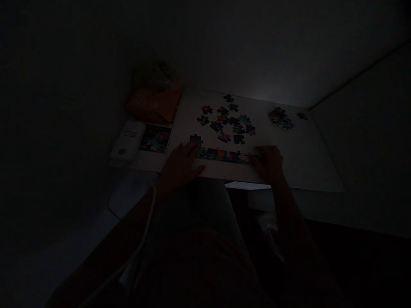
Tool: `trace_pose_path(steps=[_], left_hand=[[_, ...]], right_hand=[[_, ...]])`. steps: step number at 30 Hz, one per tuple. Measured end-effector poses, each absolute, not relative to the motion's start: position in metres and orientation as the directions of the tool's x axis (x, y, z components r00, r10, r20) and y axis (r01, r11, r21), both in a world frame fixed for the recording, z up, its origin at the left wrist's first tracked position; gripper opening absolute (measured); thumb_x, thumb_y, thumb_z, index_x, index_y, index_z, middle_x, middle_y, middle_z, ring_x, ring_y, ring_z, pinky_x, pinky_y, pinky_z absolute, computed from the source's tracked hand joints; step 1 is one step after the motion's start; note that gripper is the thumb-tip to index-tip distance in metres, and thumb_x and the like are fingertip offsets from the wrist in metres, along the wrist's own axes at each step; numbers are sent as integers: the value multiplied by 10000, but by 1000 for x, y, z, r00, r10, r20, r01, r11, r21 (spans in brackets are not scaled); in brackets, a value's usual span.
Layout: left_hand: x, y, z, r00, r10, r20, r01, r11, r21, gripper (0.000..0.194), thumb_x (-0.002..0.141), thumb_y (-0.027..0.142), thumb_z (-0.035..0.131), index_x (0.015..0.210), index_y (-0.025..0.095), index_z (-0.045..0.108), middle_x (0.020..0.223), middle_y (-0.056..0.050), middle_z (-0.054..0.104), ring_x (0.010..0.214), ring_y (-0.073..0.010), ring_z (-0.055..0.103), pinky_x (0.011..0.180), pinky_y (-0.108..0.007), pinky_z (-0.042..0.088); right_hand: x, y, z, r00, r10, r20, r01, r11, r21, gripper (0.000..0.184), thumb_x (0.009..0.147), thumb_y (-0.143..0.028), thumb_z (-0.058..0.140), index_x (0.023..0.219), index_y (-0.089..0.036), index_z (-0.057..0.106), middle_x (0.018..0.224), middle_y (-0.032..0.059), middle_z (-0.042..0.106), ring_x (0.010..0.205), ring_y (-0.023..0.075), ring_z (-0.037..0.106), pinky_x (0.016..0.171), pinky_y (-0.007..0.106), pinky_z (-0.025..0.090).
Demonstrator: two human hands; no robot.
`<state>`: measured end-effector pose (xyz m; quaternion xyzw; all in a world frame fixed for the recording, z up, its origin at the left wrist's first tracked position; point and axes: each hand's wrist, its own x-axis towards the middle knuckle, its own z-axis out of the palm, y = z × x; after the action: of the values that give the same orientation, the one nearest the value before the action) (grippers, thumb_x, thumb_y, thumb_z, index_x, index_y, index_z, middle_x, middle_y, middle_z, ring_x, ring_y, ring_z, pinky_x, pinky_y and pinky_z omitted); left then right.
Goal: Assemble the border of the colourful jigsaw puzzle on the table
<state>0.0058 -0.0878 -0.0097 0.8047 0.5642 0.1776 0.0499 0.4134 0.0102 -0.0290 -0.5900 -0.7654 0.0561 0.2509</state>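
In dim light, a joined strip of jigsaw pieces (221,155) lies along the table's near edge. My left hand (180,167) rests at the strip's left end with thumb and fingers apart, fingertips on the pieces there. Just beyond those fingertips an upright-standing corner of the strip, a dark jigsaw piece (195,138), juts away from me. At the right end, my right hand (270,164) has its thumb and index finger bent around a dark jigsaw piece (260,157), mostly hidden by the fingers. Several loose jigsaw pieces (223,125) are scattered behind the strip.
A heap of jigsaw pieces (281,118) sits at the back right, with a single piece (302,116) beside it. On the left are a picture card (156,139), a white box (127,140) and an orange bag (154,102). Walls border the white table (308,158).
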Motion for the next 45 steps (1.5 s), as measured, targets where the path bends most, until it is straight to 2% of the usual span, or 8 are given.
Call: trace_pose_path(steps=[4, 12, 19, 27, 33, 36, 39, 45], left_hand=[[7, -89, -8, 287, 930, 229, 895, -345, 282, 775, 1217, 557, 653, 1846, 120, 540, 1959, -222, 461, 1824, -385, 473, 1555, -590, 310], [4, -86, -6, 270, 936, 226, 900, -329, 287, 687, 1181, 571, 674, 1736, 171, 627, 1907, -221, 540, 1798, -390, 510, 1519, -605, 379], [-1, -81, -5, 259, 940, 223, 907, -316, 277, 792, 1146, 619, 689, 1821, 222, 567, 1891, -195, 560, 1713, -424, 579, 1390, -620, 498], [-4, -79, -3, 243, 952, 187, 915, -289, 281, 798, 1127, 636, 686, 1816, 249, 575, 1905, -185, 546, 1751, -396, 555, 1414, -614, 473], [-6, -80, -5, 224, 958, 180, 934, -264, 240, 803, 1115, 633, 670, 1833, 297, 542, 1963, -141, 482, 1895, -384, 339, 1511, -640, 343], [-6, -79, -2, 223, 962, 158, 936, -256, 240, 817, 1106, 644, 668, 1842, 320, 527, 1967, -130, 481, 1881, -378, 375, 1502, -629, 359], [-6, -79, 2, 224, 963, 150, 938, -255, 236, 844, 1114, 649, 648, 1860, 279, 512, 1963, -149, 483, 1860, -386, 414, 1488, -624, 376], [-7, -77, 2, 228, 965, 131, 942, -253, 220, 852, 1138, 665, 607, 1874, 249, 501, 1977, -159, 457, 1850, -372, 426, 1477, -605, 373]], right_hand=[[412, 9, -28, -184, 929, 322, 863, 310, -400, 601, 1110, -736, 615, 1392, -231, 777, 1431, 271, 775, 1398, 455, 675, 1174, 628, 473], [406, 8, -30, -167, 926, 337, 876, 297, -381, 561, 1093, -707, 668, 1388, -249, 801, 1400, 226, 765, 1365, 469, 693, 1159, 660, 527], [397, 7, -27, -179, 934, 310, 904, 280, -322, 499, 1142, -663, 668, 1455, -290, 776, 1480, 207, 731, 1378, 466, 680, 1173, 678, 546], [390, 6, -28, -185, 927, 327, 888, 300, -349, 546, 1176, -636, 651, 1528, -229, 743, 1580, 260, 690, 1417, 492, 670, 1209, 704, 534], [390, 11, -35, -159, 915, 371, 858, 314, -406, 651, 1193, -784, 573, 1566, -271, 720, 1634, 237, 650, 1456, 483, 662, 1207, 679, 555], [388, 11, -38, -156, 912, 381, 856, 316, -408, 695, 1207, -796, 527, 1582, -241, 712, 1638, 255, 636, 1465, 483, 653, 1224, 673, 542], [387, 11, -39, -166, 911, 378, 857, 323, -402, 698, 1214, -773, 527, 1586, -212, 711, 1633, 275, 625, 1454, 483, 649, 1227, 665, 535], [386, 12, -40, -170, 898, 406, 830, 352, -432, 652, 1210, -805, 518, 1547, -288, 728, 1571, 239, 671, 1405, 490, 658, 1209, 713, 542]])
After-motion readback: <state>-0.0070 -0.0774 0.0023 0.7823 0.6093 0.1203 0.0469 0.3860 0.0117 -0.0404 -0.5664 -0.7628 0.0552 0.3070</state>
